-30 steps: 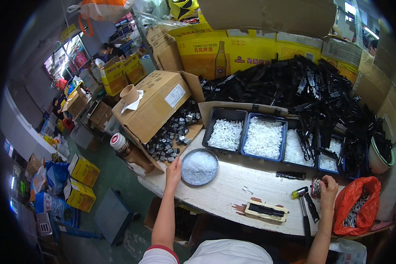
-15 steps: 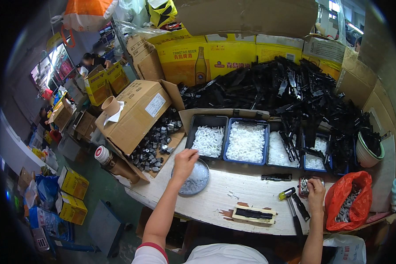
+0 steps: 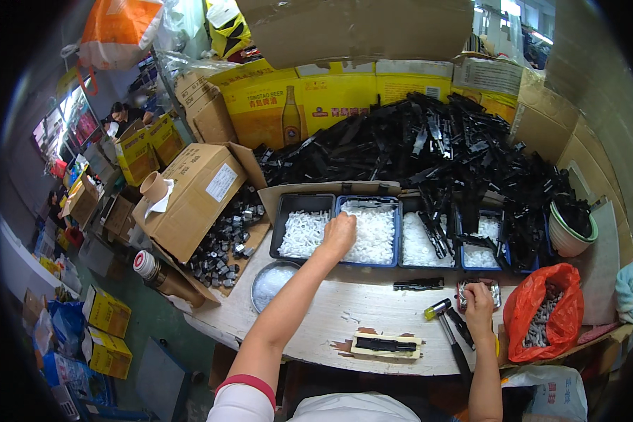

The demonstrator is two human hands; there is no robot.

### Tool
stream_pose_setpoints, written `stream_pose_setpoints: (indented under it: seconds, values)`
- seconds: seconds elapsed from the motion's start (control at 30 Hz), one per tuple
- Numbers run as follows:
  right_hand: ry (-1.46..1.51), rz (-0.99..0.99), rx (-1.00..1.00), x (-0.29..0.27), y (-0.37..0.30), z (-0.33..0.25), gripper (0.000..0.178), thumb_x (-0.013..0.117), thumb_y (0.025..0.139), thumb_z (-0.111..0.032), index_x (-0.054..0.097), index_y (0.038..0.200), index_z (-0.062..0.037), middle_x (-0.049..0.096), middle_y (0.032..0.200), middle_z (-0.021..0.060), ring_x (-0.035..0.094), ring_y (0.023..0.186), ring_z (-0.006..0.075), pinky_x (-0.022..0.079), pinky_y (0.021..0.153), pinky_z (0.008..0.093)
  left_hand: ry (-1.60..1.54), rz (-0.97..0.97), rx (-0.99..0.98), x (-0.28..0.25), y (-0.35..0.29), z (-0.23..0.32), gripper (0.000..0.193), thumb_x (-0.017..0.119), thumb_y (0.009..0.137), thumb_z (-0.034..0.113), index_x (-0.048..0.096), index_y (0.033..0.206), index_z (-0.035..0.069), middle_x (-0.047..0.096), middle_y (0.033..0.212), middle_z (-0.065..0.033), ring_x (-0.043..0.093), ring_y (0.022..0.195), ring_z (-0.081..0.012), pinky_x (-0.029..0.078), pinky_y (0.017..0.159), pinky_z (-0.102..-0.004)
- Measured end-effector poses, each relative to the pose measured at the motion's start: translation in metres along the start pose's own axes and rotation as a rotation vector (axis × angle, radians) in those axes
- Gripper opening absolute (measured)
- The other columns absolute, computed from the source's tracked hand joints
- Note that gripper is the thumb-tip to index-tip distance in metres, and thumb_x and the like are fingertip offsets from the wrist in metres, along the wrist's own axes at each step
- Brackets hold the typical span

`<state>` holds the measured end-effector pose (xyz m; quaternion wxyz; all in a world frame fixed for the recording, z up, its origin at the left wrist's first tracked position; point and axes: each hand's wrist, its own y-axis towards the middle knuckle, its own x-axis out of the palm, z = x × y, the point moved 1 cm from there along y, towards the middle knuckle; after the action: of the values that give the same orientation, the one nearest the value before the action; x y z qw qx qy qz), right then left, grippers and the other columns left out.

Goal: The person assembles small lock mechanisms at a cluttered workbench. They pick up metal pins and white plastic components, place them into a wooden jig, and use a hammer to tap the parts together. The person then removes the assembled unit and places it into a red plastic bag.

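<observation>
My left hand [image 3: 340,235] is over the border between the black bin [image 3: 281,224] and the blue bin [image 3: 399,235], both full of small white plastic parts. Its fingers are curled closed; what they hold, if anything, is hidden. My right hand [image 3: 479,300] has its fingers bunched at a small clear tub of metal pieces [image 3: 495,290]; the fingertips' contents cannot be made out. Left of that hand lie a hammer [image 3: 439,310] with a yellow tip and a slim black part [image 3: 460,326]. Nearer me, a black part [image 3: 385,344] rests in a cream holder [image 3: 413,352].
A round dish [image 3: 273,283] of tiny pale pieces sits at left. More bins of white parts [image 3: 429,243] stand below a large heap of black parts [image 3: 415,141]. A red bag [image 3: 541,309] of grey pieces is at right. Another black part [image 3: 418,284] lies mid-table.
My left hand has gone from the round dish to the right and farther away, over the bins. My right hand stays at the small tub. The whole view has shifted somewhat.
</observation>
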<state>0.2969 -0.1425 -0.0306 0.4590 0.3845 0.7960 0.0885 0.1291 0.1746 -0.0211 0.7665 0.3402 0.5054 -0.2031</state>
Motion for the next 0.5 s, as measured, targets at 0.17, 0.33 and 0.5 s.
stream_pose_setpoints:
  seconds: [0.17,0.33,0.5]
  values:
    - [0.062,0.024,0.027,-0.003,0.003,-0.004,0.001,0.052,0.076,0.000,0.051,0.077,0.0006,0.051,0.072,0.0125,0.051,0.069,0.0294,0.040,0.063,0.0373,-0.203,0.058,-0.001,-0.014,0.004,-0.015,0.013,0.068,0.059,0.008,0.064,0.068,0.001,0.060,0.070,-0.0154,0.060,0.067,-0.0299,0.048,0.064,-0.0373]
    - [0.179,0.058,0.120,-0.004,0.006,-0.005,0.003,0.053,0.076,0.000,0.051,0.076,0.0010,0.054,0.072,0.0127,0.054,0.067,0.0283,0.042,0.062,0.0354,-0.826,-0.009,-0.346,-0.056,-0.011,-0.003,0.009,0.064,0.070,0.001,0.064,0.077,-0.005,0.055,0.074,-0.0093,0.060,0.061,-0.0180,0.052,0.053,-0.0279]
    - [0.474,0.003,0.381,0.002,-0.005,-0.009,0.008,0.056,0.080,-0.005,0.052,0.076,-0.0005,0.054,0.068,0.0049,0.050,0.063,0.0111,0.040,0.057,0.0246,-1.527,-0.183,-0.399,-0.075,-0.069,0.016,0.014,0.058,0.076,-0.005,0.058,0.090,-0.008,0.058,0.080,-0.0116,0.062,0.072,-0.0207,0.053,0.067,-0.0289]
